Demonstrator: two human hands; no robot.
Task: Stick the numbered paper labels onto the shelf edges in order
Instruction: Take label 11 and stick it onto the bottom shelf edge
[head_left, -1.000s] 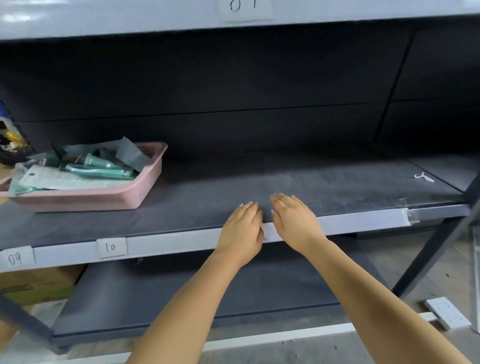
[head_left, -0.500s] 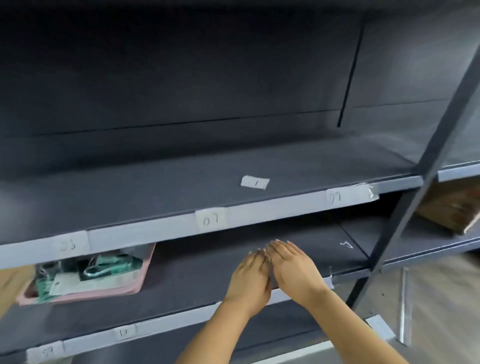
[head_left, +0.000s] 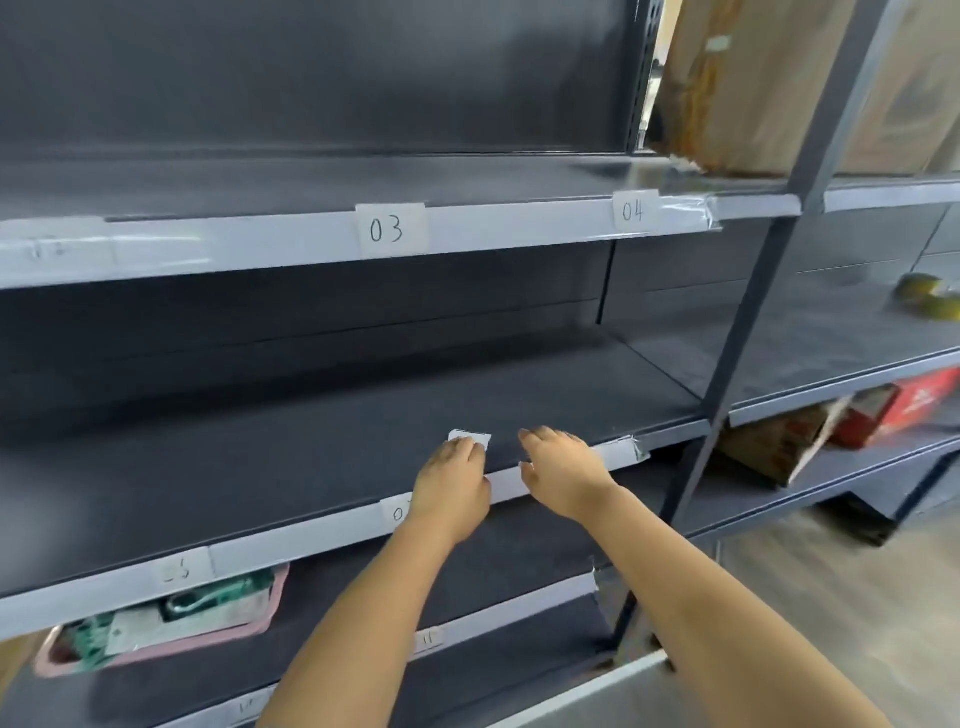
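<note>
Fingers of the left hand (head_left: 453, 480) rest on a loose paper label (head_left: 471, 439) that lies flat on the middle shelf (head_left: 260, 467), just behind the shelf's front edge. They lie flat on its near side and are not yet closed round it; whether they already pinch it I cannot tell. The label's far corner shows beyond the fingertips, and its long side runs along the shelf edge. The right hand (head_left: 563, 467) is just beside, toward the shelf's right end, fingers spread and holding nothing, hovering over the white front edge strip (head_left: 613, 454). So the left hand is plainly the nearer one, and the paper lies straight ahead of its fingers. On the same strip, a stuck label beginning with 0 (head_left: 397, 512) is half hidden under the left wrist. Labels 03 (head_left: 387, 229) and 04 (head_left: 632, 210) sit on the shelf edge above.
</note>
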